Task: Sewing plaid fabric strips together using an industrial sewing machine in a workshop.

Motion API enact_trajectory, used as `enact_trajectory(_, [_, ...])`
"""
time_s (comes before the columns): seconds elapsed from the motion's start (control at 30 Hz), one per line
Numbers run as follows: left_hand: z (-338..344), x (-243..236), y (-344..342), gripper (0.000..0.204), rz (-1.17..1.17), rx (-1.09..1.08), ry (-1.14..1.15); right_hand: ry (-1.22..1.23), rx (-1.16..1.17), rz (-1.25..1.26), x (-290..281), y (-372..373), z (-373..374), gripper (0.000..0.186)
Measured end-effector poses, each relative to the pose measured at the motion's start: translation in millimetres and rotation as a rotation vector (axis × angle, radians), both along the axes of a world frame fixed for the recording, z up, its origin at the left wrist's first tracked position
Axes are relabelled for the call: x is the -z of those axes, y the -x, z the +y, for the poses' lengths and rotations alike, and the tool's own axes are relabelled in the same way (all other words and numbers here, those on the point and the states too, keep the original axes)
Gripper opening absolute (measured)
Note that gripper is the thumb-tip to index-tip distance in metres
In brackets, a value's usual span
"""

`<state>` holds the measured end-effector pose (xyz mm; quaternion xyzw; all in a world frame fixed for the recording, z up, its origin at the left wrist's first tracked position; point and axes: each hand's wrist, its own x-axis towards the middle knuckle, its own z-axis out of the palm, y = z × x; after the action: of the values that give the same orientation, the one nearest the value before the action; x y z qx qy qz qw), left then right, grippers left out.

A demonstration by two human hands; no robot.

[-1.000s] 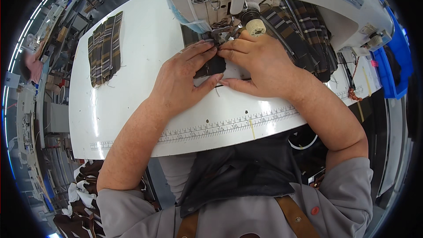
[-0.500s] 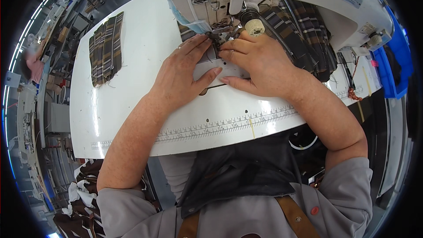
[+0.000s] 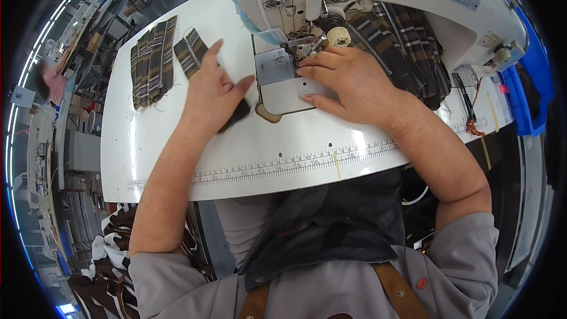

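Note:
My left hand is over a striped plaid piece with a dark end on the white tabletop; its index finger and thumb are spread. A second plaid piece lies further left. My right hand rests beside the sewing machine's presser foot, fingers loosely extended and thumb apart on the light needle plate, with no held item visible. The metal plate left of the needle is exposed. A pale blue strip hangs from the machine head.
Plaid pieces with zippers are piled under the machine arm. A black tool with an orange cord and a blue bin are at right. A ruler strip runs along the front edge. A co-worker is far left; dark garments hang below.
My left hand has moved left from the presser foot, and a plaid piece now lies beneath it there, exposing the machine plate. My right hand has stayed near the needle.

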<state>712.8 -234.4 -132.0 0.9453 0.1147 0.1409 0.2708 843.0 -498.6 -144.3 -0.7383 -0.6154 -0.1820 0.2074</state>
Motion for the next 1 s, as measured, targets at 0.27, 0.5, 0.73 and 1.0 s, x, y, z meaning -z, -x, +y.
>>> enact_trajectory(0.27, [22.7,-13.6,110.6,0.087,0.142,-0.38,-0.031,0.012,0.014,0.004,3.0,-1.7,-1.4,0.037])
enact_trajectory(0.5, [11.6,-14.1,148.8,0.051,0.074,0.043,0.011,-0.039,-0.002,0.012,6.3,-4.3,1.0,0.032])
enact_trajectory(0.73, [-38.9,-13.2,85.1,0.019,0.065,0.637,0.093,-0.111,-0.062,0.066,3.8,-2.0,2.2,0.025])
enact_trajectory(1.0, [-52.8,-1.1,17.7,0.079,-0.083,0.572,-0.032,0.034,-0.054,0.1,-4.3,4.1,-1.7,0.037])
